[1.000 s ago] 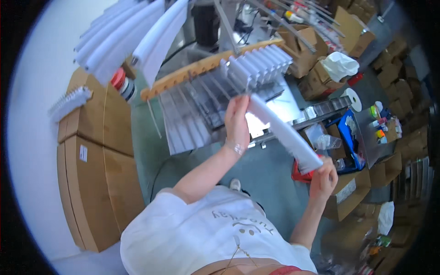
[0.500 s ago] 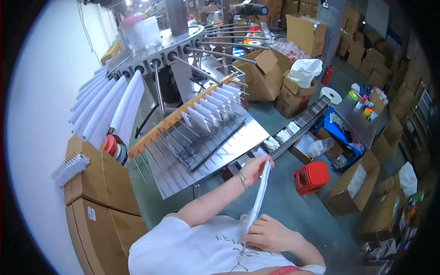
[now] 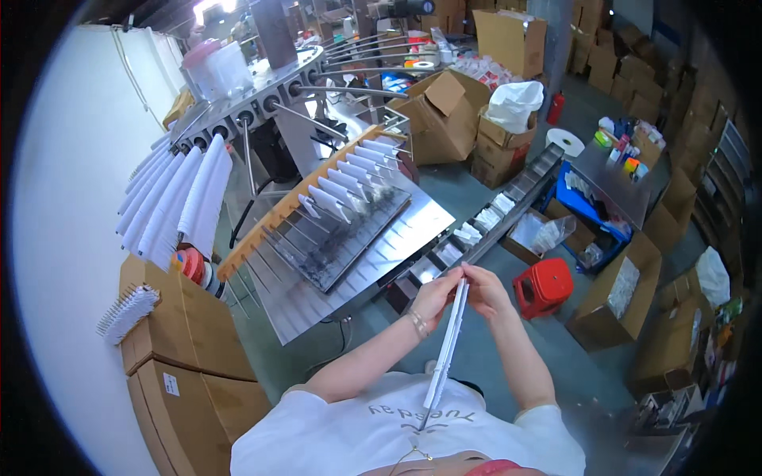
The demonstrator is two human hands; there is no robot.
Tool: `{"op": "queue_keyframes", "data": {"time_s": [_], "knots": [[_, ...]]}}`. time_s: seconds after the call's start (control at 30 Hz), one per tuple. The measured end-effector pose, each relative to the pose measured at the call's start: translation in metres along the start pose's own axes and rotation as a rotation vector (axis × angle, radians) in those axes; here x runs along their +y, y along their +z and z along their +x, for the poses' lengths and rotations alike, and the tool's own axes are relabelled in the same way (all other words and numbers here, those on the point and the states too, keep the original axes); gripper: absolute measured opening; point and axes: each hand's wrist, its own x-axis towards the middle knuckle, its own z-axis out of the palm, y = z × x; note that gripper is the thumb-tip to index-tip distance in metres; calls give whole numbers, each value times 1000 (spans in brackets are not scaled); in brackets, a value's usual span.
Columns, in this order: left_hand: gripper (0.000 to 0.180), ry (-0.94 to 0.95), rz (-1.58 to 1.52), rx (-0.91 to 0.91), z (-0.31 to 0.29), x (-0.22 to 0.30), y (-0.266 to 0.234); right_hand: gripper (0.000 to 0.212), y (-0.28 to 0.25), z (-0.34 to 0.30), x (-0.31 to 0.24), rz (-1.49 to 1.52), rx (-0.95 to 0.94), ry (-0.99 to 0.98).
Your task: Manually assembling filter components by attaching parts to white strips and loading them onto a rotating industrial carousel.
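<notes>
In front of my chest, a long white strip [image 3: 447, 349] runs along a thin metal rod, whose bare dark tip points down at my shirt. Its surface looks folded or gathered, and I cannot make out the material. My left hand [image 3: 433, 301] is closed around the strip's far end. My right hand [image 3: 486, 292] meets it there from the other side, fingers pinched on the same end. Fingertips of both hands touch or nearly touch, hiding that end. Beyond the hands, a wooden rack [image 3: 298, 202] carries metal rods, several with white sleeves [image 3: 333, 190] on them.
A metal table [image 3: 397, 238] holds a dark tray under the rack. Behind it stands a round machine [image 3: 274, 87] with radiating rods and hanging white sleeves [image 3: 178, 198]. A conveyor [image 3: 444, 252] with white bundles passes right of the table. A red stool [image 3: 543, 285] and cardboard boxes [image 3: 186, 317] stand nearby.
My right hand has moved up from the strip's lower end near my chest to its far end, joining my left hand. The view has shifted slightly.
</notes>
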Motion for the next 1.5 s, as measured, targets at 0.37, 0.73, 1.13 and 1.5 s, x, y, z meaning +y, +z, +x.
{"op": "queue_keyframes", "data": {"time_s": [0.37,0.73,1.13,1.5], "knots": [[13,-101,1102,-637,-156,46,11,17,-29,-10,-38,-104,87,-41],[11,79,1216,-257,-146,52,43,16,-69,-51,-122,-141,232,-430],[22,1012,660,428,-111,127,10,18,20,-37,-193,-127,-131,-862],[31,1253,417,405,-149,168,-28,17,92,-117,-145,-644,-341,-940]]}}
